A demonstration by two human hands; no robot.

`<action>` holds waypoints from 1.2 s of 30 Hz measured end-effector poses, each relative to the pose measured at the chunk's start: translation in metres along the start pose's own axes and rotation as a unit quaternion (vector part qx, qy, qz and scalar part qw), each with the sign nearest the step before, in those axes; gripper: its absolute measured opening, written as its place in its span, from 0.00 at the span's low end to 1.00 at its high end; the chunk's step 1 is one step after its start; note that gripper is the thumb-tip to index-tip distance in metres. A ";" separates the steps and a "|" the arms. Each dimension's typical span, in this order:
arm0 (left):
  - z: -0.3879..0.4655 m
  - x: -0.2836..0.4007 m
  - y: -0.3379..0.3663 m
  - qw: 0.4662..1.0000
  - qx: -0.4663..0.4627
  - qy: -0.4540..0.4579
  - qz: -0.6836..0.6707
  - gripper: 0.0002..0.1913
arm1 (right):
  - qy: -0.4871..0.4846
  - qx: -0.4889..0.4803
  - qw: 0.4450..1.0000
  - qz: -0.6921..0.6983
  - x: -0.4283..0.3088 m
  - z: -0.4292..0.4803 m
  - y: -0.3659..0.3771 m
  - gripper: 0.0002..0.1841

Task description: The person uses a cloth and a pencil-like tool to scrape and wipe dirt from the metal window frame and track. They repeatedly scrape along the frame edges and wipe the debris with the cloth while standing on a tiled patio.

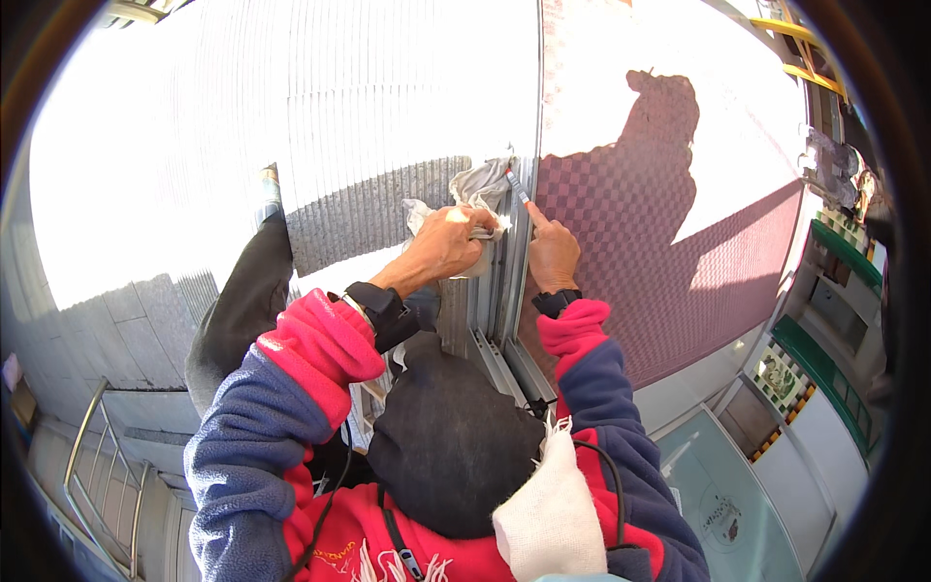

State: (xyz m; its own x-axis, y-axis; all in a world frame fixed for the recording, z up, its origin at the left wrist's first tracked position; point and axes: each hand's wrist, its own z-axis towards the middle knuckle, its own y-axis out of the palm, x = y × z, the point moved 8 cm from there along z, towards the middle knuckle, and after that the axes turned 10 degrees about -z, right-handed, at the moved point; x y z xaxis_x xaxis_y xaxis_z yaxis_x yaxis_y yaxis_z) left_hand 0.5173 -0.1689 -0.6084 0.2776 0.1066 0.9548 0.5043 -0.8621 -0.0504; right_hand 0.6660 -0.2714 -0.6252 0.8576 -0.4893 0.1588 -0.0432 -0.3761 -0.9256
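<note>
In the head view, my left hand (445, 244) grips a crumpled off-white cloth (480, 182) at the edge of an aluminium sliding-door track (500, 291). Part of the cloth spreads forward past my fingers. My right hand (554, 253) is on the other side of the track and holds a slim tool with a striped white and red-orange handle (518, 187). Its index finger stretches along the handle. The tool's far end points forward beside the cloth and is lost in glare, so its exact kind is unclear.
A ribbed grey floor mat (393, 204) lies left of the track, a purple checkered mat (618, 291) to its right. My bent knee (451, 436) and a cream fringed scarf (556, 509) are close below. A glass tabletop (749, 502) stands at right, a metal railing (102, 458) at left.
</note>
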 end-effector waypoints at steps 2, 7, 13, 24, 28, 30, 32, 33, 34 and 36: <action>0.001 -0.004 0.002 1.000 -0.004 -0.009 0.011 0.19 | -0.008 0.018 0.999 0.035 0.000 -0.001 0.001 0.28; 0.004 -0.013 0.005 0.999 -0.001 -0.028 0.020 0.19 | -0.006 0.029 0.999 0.030 -0.001 -0.003 0.000 0.29; 0.012 -0.007 -0.011 0.998 0.050 0.008 -0.023 0.19 | 0.025 0.066 0.997 0.033 -0.018 0.041 -0.007 0.29; 0.043 -0.002 -0.039 0.976 0.055 -0.077 -0.196 0.21 | -0.038 0.176 0.974 0.135 -0.019 0.085 -0.023 0.25; 0.045 -0.010 -0.037 0.989 0.038 -0.090 -0.109 0.23 | -0.021 0.174 0.980 0.096 -0.019 0.113 -0.021 0.25; 0.046 -0.018 -0.039 0.983 0.055 -0.102 -0.143 0.21 | -0.037 0.180 0.978 0.102 -0.019 0.117 -0.020 0.25; 0.045 -0.026 -0.038 0.979 0.054 -0.131 -0.149 0.21 | -0.069 0.260 0.955 0.123 -0.020 0.108 -0.031 0.25; 0.044 -0.026 -0.038 0.975 0.061 -0.121 -0.175 0.21 | -0.064 0.221 0.968 0.104 -0.021 0.108 -0.024 0.26; 0.043 -0.021 -0.036 0.984 0.054 -0.087 -0.145 0.20 | -0.053 0.215 0.968 0.114 -0.021 0.103 -0.021 0.26; 0.040 -0.023 -0.031 0.989 0.033 -0.080 -0.119 0.20 | -0.040 0.213 0.966 0.139 -0.023 0.096 -0.019 0.28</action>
State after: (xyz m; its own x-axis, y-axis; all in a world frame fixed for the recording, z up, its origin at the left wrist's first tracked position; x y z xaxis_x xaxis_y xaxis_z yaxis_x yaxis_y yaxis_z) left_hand 0.5275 -0.1247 -0.6404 0.2679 0.3849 0.8832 0.6220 -0.7692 0.1466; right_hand 0.6962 -0.1772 -0.6446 0.8811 -0.4556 -0.1271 -0.0765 0.1280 -0.9888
